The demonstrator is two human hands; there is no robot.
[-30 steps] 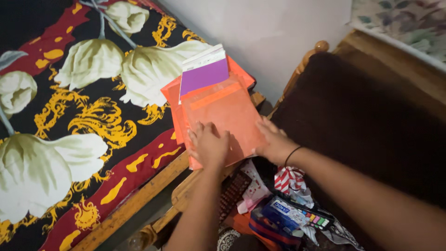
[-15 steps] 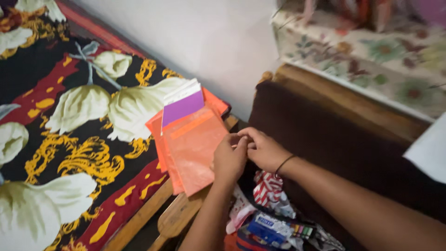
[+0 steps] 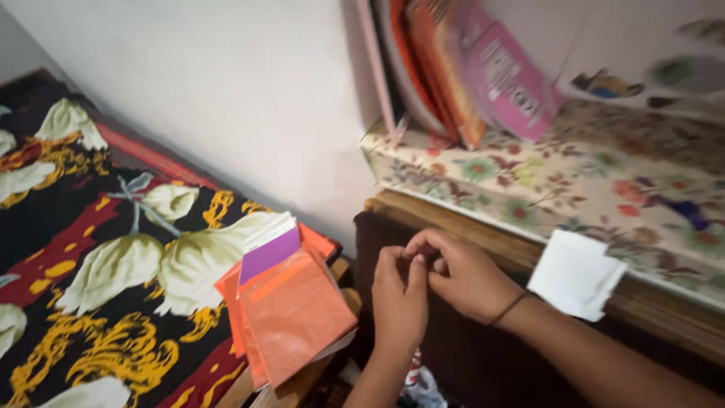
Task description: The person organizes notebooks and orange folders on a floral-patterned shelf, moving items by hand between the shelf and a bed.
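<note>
L hand (image 3: 399, 298) & R hand (image 3: 461, 276) pinched together, fingertips touching – contents unclear; orange paper stack (image 3: 291, 317) just left, nearer L

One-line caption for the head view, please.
Left hand and right hand meet fingertip to fingertip beside a stack of orange paper packets on a floral bedspread.

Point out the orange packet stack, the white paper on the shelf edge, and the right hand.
orange packet stack (image 3: 298, 317), head view, middle of the top orange packet.
white paper (image 3: 575, 273), head view, centre of the sheet.
right hand (image 3: 464, 276), head view, back of the hand.
</note>
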